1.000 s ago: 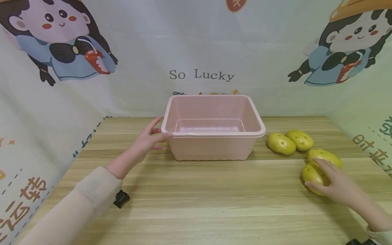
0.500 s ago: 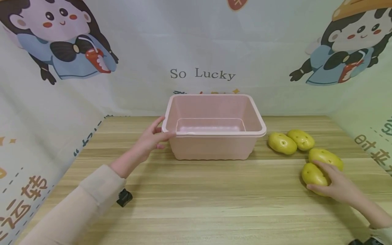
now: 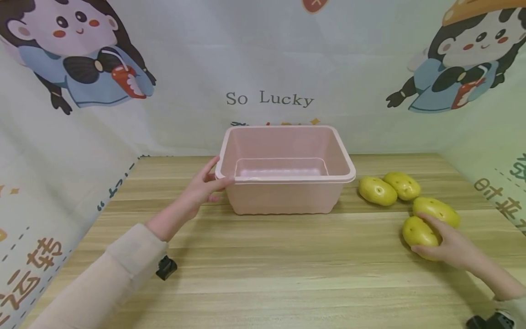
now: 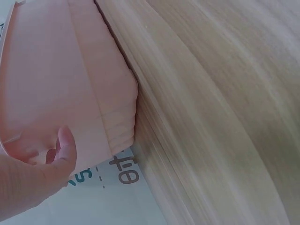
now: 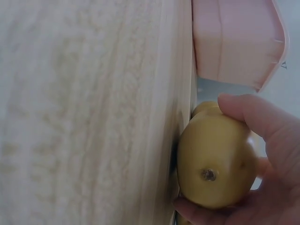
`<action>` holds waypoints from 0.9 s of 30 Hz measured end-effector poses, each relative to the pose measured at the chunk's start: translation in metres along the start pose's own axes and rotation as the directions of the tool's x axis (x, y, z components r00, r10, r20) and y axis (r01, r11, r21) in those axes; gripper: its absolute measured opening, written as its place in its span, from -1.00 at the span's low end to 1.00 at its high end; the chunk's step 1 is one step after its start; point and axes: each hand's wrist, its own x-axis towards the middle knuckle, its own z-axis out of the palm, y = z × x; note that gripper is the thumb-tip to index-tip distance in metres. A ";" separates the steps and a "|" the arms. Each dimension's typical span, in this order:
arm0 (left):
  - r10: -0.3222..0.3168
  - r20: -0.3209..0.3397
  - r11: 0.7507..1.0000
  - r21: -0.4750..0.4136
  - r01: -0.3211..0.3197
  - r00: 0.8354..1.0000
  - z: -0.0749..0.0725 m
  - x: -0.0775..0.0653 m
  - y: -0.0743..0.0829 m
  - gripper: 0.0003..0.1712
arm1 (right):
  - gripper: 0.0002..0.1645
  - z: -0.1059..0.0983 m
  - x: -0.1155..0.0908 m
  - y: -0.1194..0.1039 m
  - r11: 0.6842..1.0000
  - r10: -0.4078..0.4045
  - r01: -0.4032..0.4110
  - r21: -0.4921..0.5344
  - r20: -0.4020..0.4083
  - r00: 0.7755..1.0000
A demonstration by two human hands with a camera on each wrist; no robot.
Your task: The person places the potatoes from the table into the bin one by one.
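Note:
My right hand [image 3: 454,244] grips a yellow potato [image 3: 418,232] on the table's right side, thumb on its near side and fingers across its far side. Close up in the right wrist view, the potato [image 5: 213,154] shows a dark dimple and sits low beside the tabletop. A second potato [image 3: 437,211] lies right behind it. At the near left corner of a pink plastic bin [image 3: 285,198], my left hand [image 3: 199,188] holds the rim, its thumb over the front edge and index finger along the left side. Nothing lies inside the bin.
Two more potatoes [image 3: 390,186] lie side by side to the right of the bin. A printed cloth [image 3: 185,91] hangs behind and beside the wooden table [image 3: 287,265]. A black wrist device [image 3: 166,267] sits under the left sleeve.
My left hand has come slightly right onto the bin's corner. The right fingers have closed around the near potato, which has shifted a little to the left and away from me.

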 end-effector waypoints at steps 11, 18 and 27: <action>-0.015 0.012 0.999 -0.036 0.015 1.000 0.000 0.002 -0.004 -0.04 | -0.07 -0.003 0.004 -0.008 1.000 -0.024 0.024 0.011 0.010 1.000; -0.014 0.015 0.999 -0.046 0.014 1.000 0.001 0.000 -0.002 -0.04 | -0.09 -0.006 0.008 -0.014 0.999 -0.020 0.020 -0.026 0.009 1.000; -0.005 0.013 1.000 -0.024 0.006 1.000 0.001 -0.001 -0.002 -0.04 | -0.13 -0.013 0.016 -0.018 0.998 -0.059 0.059 -0.030 -0.003 0.998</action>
